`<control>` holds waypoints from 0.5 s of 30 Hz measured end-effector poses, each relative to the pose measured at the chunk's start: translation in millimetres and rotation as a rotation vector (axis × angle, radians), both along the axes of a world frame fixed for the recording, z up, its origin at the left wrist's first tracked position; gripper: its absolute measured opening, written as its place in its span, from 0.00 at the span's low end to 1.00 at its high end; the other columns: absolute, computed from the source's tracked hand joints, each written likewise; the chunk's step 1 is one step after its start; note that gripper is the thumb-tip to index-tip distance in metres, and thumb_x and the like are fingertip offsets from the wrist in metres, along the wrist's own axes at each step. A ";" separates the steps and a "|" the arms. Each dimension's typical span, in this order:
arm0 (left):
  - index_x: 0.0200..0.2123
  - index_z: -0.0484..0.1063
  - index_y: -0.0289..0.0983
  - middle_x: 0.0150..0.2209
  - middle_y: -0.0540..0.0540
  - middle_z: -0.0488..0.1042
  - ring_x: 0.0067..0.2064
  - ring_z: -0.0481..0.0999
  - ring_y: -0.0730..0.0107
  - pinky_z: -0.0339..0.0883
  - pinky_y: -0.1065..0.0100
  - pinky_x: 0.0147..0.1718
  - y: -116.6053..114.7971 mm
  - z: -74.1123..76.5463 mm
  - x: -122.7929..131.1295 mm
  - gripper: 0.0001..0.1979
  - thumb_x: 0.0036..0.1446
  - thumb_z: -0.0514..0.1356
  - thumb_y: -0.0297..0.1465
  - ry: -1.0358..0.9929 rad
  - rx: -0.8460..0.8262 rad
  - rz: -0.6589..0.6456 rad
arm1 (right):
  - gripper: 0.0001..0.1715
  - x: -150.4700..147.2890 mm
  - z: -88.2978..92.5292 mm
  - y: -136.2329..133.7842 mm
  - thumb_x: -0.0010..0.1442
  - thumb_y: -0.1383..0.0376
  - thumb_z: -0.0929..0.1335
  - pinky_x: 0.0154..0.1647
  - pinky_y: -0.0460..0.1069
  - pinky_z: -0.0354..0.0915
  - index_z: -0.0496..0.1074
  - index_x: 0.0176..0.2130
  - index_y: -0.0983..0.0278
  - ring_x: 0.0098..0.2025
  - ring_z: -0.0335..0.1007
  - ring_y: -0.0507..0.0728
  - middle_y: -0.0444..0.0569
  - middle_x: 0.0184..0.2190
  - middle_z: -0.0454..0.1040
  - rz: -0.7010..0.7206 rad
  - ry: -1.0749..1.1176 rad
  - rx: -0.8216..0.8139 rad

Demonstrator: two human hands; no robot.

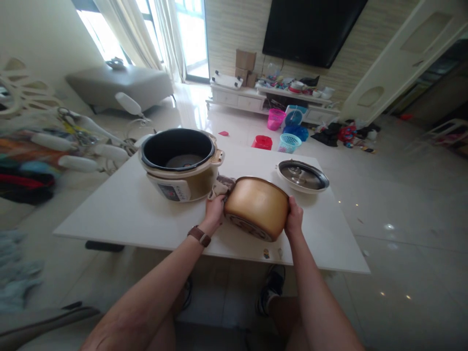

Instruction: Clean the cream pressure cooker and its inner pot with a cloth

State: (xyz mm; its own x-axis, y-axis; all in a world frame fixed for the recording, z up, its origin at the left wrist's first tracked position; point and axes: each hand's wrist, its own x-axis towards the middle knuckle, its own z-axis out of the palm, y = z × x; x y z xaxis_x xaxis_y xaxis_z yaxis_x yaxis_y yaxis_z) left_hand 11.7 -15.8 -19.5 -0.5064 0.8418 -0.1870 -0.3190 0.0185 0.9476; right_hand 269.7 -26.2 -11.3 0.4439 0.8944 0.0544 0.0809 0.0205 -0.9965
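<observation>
A gold-coloured inner pot (258,202) is tilted above the white table, its underside turned partly towards me; its inside is hidden. My left hand (215,210), with a watch on the wrist, is closed on the pot's left side together with a patterned cloth (222,185). On the opposite side, my right hand (294,218) grips the pot near its rim. To the left stands an electric cooker (203,184), uncovered, its dark interior showing and its control panel facing me. A round lid (303,178) lies at the right with its metal underside up.
The white table (120,207) has its near edge just before my legs. Beyond it are a red stool (262,142), a light-blue basket (290,142) and a pink basket (276,119) on the floor. White lamp arms (109,152) stand close by the table's left side.
</observation>
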 end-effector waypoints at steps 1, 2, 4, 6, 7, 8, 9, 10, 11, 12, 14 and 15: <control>0.42 0.83 0.36 0.50 0.40 0.85 0.57 0.81 0.54 0.70 0.54 0.63 1.8 -2.3 -0.5 0.15 0.48 0.66 0.26 -0.049 -0.037 0.003 | 0.40 0.2 4.0 0.2 0.53 0.30 0.69 0.24 0.49 0.46 0.53 0.22 0.57 0.26 0.45 0.50 0.37 0.20 0.50 0.010 -0.019 0.018; 0.42 0.83 0.35 0.51 0.39 0.84 0.57 0.81 0.54 0.70 0.54 0.63 2.6 -3.5 -0.2 0.16 0.48 0.66 0.25 -0.075 -0.059 0.007 | 0.39 0.2 8.9 0.2 0.54 0.32 0.70 0.25 0.48 0.47 0.54 0.22 0.57 0.26 0.45 0.50 0.37 0.20 0.51 0.019 -0.042 0.044; 0.43 0.83 0.35 0.52 0.39 0.84 0.58 0.81 0.53 0.69 0.54 0.64 1.7 -2.5 2.8 0.16 0.48 0.66 0.25 -0.063 -0.046 0.014 | 0.36 -0.2 21.3 -0.5 0.56 0.36 0.71 0.26 0.48 0.48 0.56 0.22 0.59 0.27 0.47 0.50 0.38 0.21 0.52 0.047 -0.109 0.098; 0.43 0.83 0.36 0.51 0.40 0.85 0.57 0.81 0.53 0.69 0.54 0.63 -2.7 2.3 8.5 0.15 0.49 0.67 0.26 0.005 0.019 0.009 | 0.35 -0.8 34.7 -2.2 0.57 0.39 0.72 0.27 0.48 0.48 0.58 0.21 0.60 0.27 0.48 0.50 0.38 0.21 0.53 0.083 -0.185 0.123; 0.43 0.83 0.36 0.50 0.40 0.85 0.56 0.82 0.53 0.70 0.54 0.62 -6.4 5.9 11.8 0.15 0.50 0.66 0.27 0.054 0.062 0.000 | 0.34 -1.0 40.7 -3.3 0.57 0.40 0.73 0.27 0.48 0.47 0.59 0.21 0.60 0.27 0.48 0.50 0.38 0.21 0.53 0.095 -0.218 0.119; 0.44 0.83 0.36 0.49 0.40 0.85 0.55 0.82 0.52 0.71 0.53 0.61 -11.1 9.9 14.9 0.14 0.52 0.66 0.28 0.115 0.109 -0.019 | 0.35 -0.8 45.7 -4.4 0.57 0.40 0.73 0.27 0.48 0.47 0.59 0.20 0.60 0.26 0.48 0.50 0.38 0.20 0.53 0.099 -0.245 0.109; 0.44 0.83 0.36 0.49 0.40 0.85 0.54 0.82 0.52 0.72 0.53 0.60 -16.6 14.2 17.5 0.14 0.54 0.65 0.29 0.193 0.160 -0.045 | 0.35 -0.4 49.3 -5.5 0.57 0.40 0.74 0.26 0.48 0.46 0.60 0.20 0.60 0.26 0.47 0.50 0.38 0.20 0.53 0.096 -0.263 0.095; 0.46 0.83 0.37 0.49 0.40 0.85 0.54 0.83 0.52 0.73 0.52 0.60 -22.7 18.6 19.5 0.14 0.56 0.65 0.30 0.285 0.220 -0.077 | 0.35 0.4 51.4 -6.4 0.56 0.40 0.74 0.26 0.48 0.45 0.60 0.20 0.61 0.26 0.47 0.49 0.38 0.20 0.52 0.089 -0.273 0.077; 0.47 0.82 0.37 0.50 0.40 0.85 0.55 0.82 0.52 0.73 0.52 0.60 -29.1 22.9 20.6 0.14 0.57 0.65 0.30 0.396 0.296 -0.116 | 0.36 1.5 51.9 -7.0 0.56 0.39 0.75 0.26 0.48 0.45 0.60 0.19 0.61 0.25 0.46 0.49 0.37 0.19 0.52 0.081 -0.278 0.058; 0.49 0.82 0.38 0.51 0.40 0.84 0.57 0.82 0.52 0.72 0.52 0.61 -35.2 27.0 20.8 0.15 0.58 0.65 0.30 0.516 0.386 -0.162 | 0.37 2.9 51.0 -7.4 0.55 0.38 0.75 0.25 0.49 0.44 0.60 0.19 0.61 0.25 0.45 0.49 0.37 0.19 0.51 0.074 -0.276 0.040; 0.53 0.81 0.39 0.57 0.39 0.82 0.62 0.79 0.52 0.69 0.51 0.64 -45.2 33.4 19.5 0.18 0.60 0.64 0.29 0.739 0.571 -0.255 | 0.38 6.1 46.3 -7.6 0.54 0.37 0.75 0.24 0.49 0.43 0.60 0.19 0.61 0.25 0.44 0.49 0.37 0.18 0.51 0.071 -0.255 0.012; 0.55 0.79 0.40 0.60 0.39 0.80 0.64 0.77 0.52 0.67 0.51 0.66 -48.4 35.4 18.4 0.19 0.61 0.63 0.29 0.818 0.647 -0.289 | 0.39 7.8 43.1 -7.5 0.54 0.36 0.75 0.24 0.49 0.43 0.60 0.19 0.61 0.24 0.44 0.49 0.37 0.18 0.51 0.079 -0.235 0.003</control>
State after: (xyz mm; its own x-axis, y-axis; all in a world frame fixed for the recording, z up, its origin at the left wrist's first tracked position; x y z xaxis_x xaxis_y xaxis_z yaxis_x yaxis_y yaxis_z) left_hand 30.1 -64.2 15.9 -0.0426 0.7667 0.6406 0.3505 -0.5889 0.7282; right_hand 277.5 -33.6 31.8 0.3475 0.9255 0.1507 0.3084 0.0390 -0.9505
